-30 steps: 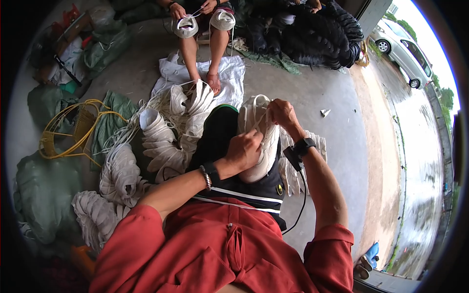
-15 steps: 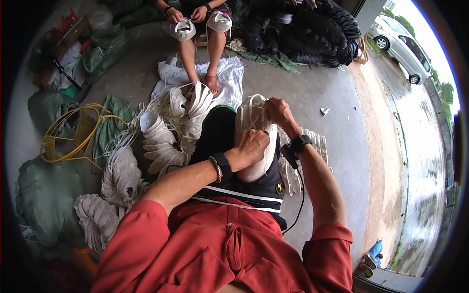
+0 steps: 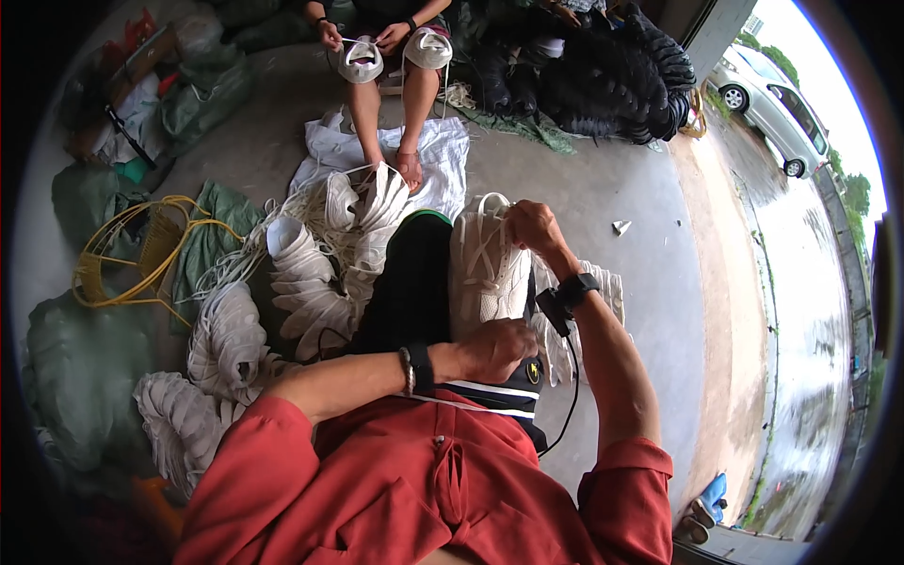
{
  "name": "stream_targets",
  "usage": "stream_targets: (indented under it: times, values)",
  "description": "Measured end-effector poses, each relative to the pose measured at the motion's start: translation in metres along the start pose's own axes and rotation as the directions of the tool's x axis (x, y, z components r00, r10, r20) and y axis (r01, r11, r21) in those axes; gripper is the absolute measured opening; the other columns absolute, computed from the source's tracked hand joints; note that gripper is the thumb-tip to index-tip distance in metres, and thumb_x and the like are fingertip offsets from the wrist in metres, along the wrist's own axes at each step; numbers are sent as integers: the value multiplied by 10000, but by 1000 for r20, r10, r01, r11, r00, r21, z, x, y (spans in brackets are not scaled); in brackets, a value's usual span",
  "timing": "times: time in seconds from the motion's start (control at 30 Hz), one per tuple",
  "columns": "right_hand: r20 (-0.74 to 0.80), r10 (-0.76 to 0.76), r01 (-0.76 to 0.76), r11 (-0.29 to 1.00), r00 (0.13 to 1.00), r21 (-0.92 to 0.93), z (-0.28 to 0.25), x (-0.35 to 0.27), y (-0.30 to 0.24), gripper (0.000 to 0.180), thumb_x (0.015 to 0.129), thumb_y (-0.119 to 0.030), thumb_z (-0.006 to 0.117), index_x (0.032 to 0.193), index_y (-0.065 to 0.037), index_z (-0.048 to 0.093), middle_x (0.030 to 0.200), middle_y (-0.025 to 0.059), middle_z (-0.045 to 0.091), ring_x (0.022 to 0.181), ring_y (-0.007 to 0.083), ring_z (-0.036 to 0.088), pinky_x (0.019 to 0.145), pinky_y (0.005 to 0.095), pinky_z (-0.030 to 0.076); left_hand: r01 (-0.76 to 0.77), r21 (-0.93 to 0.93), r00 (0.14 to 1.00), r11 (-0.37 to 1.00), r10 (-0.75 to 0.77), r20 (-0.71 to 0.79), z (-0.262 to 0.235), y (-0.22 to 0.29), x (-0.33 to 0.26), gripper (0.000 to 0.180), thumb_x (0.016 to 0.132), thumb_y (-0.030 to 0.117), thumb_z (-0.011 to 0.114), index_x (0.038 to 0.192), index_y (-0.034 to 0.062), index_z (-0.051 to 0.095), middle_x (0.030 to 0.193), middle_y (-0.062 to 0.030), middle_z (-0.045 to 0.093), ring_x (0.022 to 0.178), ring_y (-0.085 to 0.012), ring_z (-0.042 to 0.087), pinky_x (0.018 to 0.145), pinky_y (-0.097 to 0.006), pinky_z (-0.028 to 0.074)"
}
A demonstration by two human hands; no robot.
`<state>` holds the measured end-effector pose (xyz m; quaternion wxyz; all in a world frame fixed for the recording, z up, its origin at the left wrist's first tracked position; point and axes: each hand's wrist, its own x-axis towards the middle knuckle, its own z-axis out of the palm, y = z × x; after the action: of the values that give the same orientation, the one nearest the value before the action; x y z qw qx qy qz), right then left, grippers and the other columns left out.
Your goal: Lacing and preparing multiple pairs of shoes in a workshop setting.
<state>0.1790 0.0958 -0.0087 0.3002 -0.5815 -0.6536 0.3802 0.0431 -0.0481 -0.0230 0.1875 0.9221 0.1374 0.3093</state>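
A white shoe upper (image 3: 476, 264) with laces across it lies over my knee, on dark shorts with white stripes. My right hand (image 3: 534, 227) is closed on its upper right edge, by the eyelets. My left hand (image 3: 499, 349) is closed in a fist just off the near end of the upper; what it grips, if anything, is hidden and slightly blurred. Beside my right forearm hangs another bunch of white uppers (image 3: 603, 292), partly covered by the arm.
Stacks of white uppers (image 3: 303, 282) with trailing laces lie to the left, past them a yellow wire-framed chair (image 3: 151, 250) and green sacks (image 3: 89, 377). Across from me a person threads a lace on white uppers (image 3: 360, 61). Black shoes (image 3: 603, 85) are heaped behind.
My left hand has drawn back from the upper toward my lap, uncovering its near part. My right hand stays at the eyelet edge. The other person's hands have spread apart with a lace.
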Motion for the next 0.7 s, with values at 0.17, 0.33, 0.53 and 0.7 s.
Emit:
stream_targets:
  times: [0.17,0.33,0.53,0.7]
  values:
    - [-20,-46,50,889,999,456,-33,-17,-41,209,885,-133,472,841,33,591,538,27,499,451,104,480,419,234,393,215,-57,944,975,-222,-243,-24,-8,-23,99,672,-14,566,758,36,557,761,-102,564,753,-278,562,685,-366,463]
    - [44,-304,153,594,952,789,-79,-53,-143,255,924,-219,451,857,15,525,597,17,458,477,84,391,446,212,332,588,-105,693,802,-567,-445,-60,-30,-31,146,716,30,591,861,42,578,793,-82,577,737,-250,572,648,-326,462]
    - [48,-461,271,599,886,753,-90,-100,-227,267,932,-251,424,829,-20,511,595,27,473,464,65,387,414,186,303,567,-252,711,784,-621,-330,-79,-43,-14,429,712,137,652,1102,53,494,896,-107,582,843,-226,570,743,-324,451]
    - [81,-456,280,667,886,690,-75,-95,-241,272,936,-272,408,804,-45,481,626,31,486,468,60,393,416,189,309,277,-42,956,960,-280,-86,-79,-33,0,229,808,240,595,902,35,552,715,-75,546,719,-206,566,668,-323,435]
